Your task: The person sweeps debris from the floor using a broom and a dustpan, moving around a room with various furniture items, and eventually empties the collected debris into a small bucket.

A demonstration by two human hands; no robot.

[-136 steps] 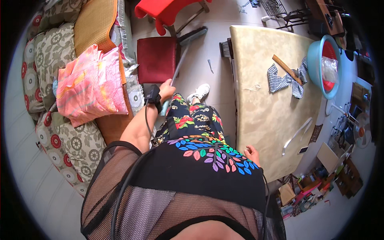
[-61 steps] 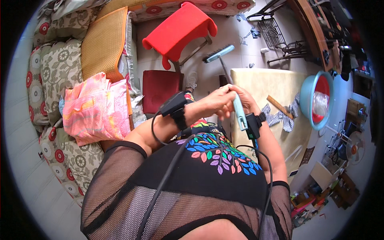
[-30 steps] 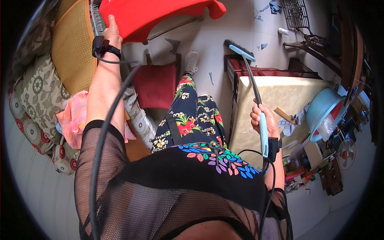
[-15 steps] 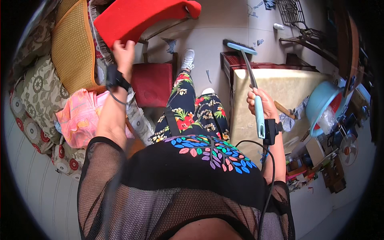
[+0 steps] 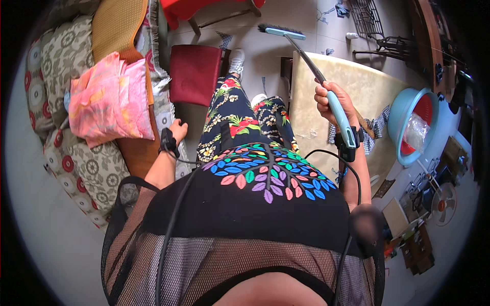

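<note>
Nearest the body on the right, the right hand has its fingers wrapped round a long-handled brush with a light-blue, apparently plastic grip, a dark slim shaft and a light-blue head set with dark bristles. The hold is at the forward part of the grip, near the shaft, leaving the butt extending back over the wrist. The left hand is loosely curled, with no object visible in it, just beside the patterned fabric sofa cover; contact cannot be confirmed. The brush slants forward past the edge of the cream-covered rectangular table. In this report's judgement it is light, stiff along the shaft, soft only at the bristles, not fragile and slightly head-heavy; the thick grip is the sound holding point. Farthest out, the head lies over the pale tiled floor; bristle contact cannot be determined.
</note>
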